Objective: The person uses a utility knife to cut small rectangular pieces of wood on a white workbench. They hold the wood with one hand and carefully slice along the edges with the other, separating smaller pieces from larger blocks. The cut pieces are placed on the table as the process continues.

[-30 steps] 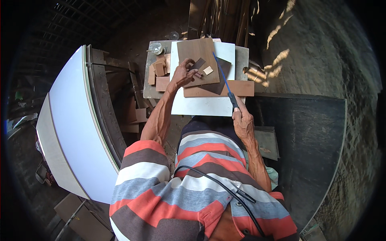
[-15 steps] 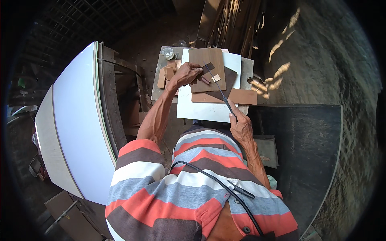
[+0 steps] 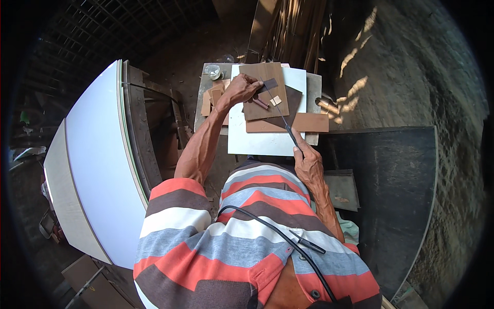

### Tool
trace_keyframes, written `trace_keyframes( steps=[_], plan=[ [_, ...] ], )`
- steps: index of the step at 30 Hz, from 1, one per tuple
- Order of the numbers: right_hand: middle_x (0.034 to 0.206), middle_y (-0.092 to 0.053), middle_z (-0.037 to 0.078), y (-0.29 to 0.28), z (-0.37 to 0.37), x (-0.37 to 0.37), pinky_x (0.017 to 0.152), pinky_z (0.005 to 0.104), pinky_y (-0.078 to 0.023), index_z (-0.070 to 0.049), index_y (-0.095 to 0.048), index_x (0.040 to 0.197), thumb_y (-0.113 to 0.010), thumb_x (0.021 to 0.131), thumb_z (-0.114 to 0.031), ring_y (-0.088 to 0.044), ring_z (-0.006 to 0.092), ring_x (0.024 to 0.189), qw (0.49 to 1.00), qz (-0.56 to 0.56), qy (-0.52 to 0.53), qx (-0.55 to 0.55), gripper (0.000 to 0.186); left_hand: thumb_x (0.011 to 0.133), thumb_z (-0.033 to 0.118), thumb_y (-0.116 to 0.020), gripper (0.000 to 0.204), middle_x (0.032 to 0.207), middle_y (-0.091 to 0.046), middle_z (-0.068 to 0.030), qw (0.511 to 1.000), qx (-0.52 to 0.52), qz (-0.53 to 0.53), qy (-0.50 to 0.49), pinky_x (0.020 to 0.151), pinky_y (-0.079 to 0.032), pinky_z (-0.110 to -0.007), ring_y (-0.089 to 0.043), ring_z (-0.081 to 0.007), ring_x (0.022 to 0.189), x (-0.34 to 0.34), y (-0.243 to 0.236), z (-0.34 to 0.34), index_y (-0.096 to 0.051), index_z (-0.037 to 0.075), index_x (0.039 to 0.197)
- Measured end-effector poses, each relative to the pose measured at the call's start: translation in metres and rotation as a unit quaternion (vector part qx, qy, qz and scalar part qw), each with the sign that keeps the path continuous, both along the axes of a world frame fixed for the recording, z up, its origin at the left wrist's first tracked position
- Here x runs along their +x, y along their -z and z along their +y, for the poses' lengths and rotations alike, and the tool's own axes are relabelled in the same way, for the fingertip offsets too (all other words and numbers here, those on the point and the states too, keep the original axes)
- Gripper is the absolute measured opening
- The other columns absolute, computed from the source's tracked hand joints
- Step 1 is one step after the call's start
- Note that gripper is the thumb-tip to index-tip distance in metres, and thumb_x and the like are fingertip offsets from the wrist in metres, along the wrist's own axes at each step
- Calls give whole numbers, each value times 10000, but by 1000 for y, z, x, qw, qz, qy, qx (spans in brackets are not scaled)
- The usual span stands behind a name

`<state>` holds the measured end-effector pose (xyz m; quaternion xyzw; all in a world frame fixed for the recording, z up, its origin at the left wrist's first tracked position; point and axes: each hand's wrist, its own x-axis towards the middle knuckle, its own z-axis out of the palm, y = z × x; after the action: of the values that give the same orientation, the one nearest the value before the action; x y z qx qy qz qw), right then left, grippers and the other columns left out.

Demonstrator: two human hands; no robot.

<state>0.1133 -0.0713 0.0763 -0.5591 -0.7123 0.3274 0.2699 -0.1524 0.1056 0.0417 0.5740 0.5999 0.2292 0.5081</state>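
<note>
My left hand (image 3: pixel 242 88) pinches a small dark-brown flat piece (image 3: pixel 270 83) over a brown board (image 3: pixel 257 70). My right hand (image 3: pixel 308 161) grips the dark handle of a long thin blade (image 3: pixel 290 135), whose far end crosses the dark piece beside my left fingers; whether it touches is unclear. Just below lie a small pale block (image 3: pixel 276 101) and a reddish-brown small piece (image 3: pixel 261 103). The brown board rests on a darker board (image 3: pixel 294 105), a long tan plank (image 3: pixel 314 122) and a white board (image 3: pixel 247 145).
A worktable (image 3: pixel 200 123) holds a clear jar (image 3: pixel 214 72) and several offcuts (image 3: pixel 208 102). Large white panels (image 3: pixel 103 170) lean at left. A dark sheet (image 3: pixel 391 190) is at right, beside a rough wall (image 3: pixel 422 77). Upright timber strips (image 3: pixel 293 31) stand behind the table.
My right hand has swung the blade inward, leftward across the small dark piece at my left fingers. My left hand has shifted slightly on that piece. The whole view has moved a little.
</note>
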Motion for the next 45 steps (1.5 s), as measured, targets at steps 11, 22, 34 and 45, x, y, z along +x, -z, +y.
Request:
trace_keyframes(
  steps=[11, 22, 34, 45],
  plan=[
    [827, -628, 178, -5, -7, -2, 705, 444, -523, -242, -439, 1519, -518, 966, -54, -647, 339, 735, 999, -37, 0, -2, 590, 985, 284, -607, 372, 602, -670, -90, 1000, 14, 11, -1, 529, -508, -329, -610, -145, 504, 10, -8, 1, -762, -24, 848],
    [788, -650, 208, -12, -4, -5, 684, 472, -530, -206, -410, 1532, -508, 960, -55, -661, 373, 708, 999, -31, 2, -18, 599, 989, 299, -611, 411, 545, -595, -38, 981, 158, 114, 26, 469, -438, -313, -538, -102, 478, 12, 2, 8, -701, -15, 740],
    [730, -628, 209, -36, 21, -12, 655, 448, -518, -175, -402, 1536, -520, 949, -43, -650, 364, 666, 996, -86, 16, -16, 613, 954, 271, -641, 393, 522, -588, -73, 989, 121, 78, 41, 536, -448, -366, -555, -150, 500, 37, -35, 7, -701, -18, 695],
    [678, -592, 231, -46, 9, -17, 626, 449, -482, -172, -405, 1534, -509, 957, -55, -623, 363, 604, 998, -46, 29, 30, 598, 959, 248, -651, 363, 519, -579, -71, 980, 177, 90, 25, 518, -428, -364, -519, -124, 498, 31, -42, 11, -709, -34, 738]
  ],
)
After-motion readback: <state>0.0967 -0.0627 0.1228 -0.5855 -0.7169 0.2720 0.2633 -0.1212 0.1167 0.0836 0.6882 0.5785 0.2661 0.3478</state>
